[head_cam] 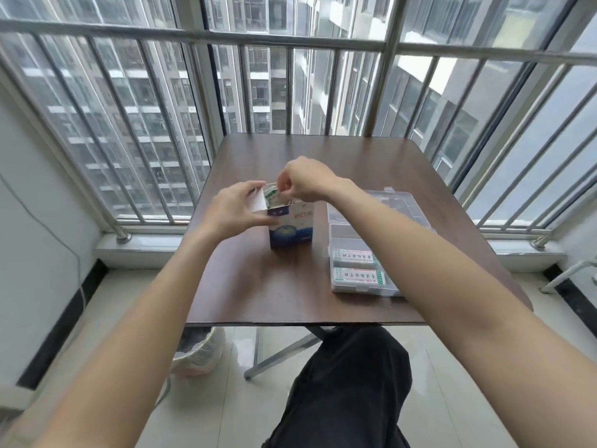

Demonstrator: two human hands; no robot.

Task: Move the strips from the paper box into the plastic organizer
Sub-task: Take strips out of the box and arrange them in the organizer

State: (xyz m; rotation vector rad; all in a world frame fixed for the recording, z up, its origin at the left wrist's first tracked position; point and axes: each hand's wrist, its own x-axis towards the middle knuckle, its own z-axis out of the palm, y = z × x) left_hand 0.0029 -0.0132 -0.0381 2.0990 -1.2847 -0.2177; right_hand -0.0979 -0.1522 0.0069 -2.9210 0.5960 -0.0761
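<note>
A blue and white paper box (292, 229) stands upright on the brown table (284, 286), its white top flap folded open to the left. My left hand (232, 208) grips the box near its top and holds the flap back. My right hand (302, 184) reaches into the open top and pinches green and white strips (270, 197) that stick out of it. To the right lies the clear plastic organizer (361, 257) with its lid open. Two strip packs (358, 275) lie in its near compartments.
The table stands against a metal window railing (290, 40). A waste bin with a plastic liner (197, 350) sits on the floor under the table's left front corner. My dark-trousered leg (349, 389) is below the near table edge.
</note>
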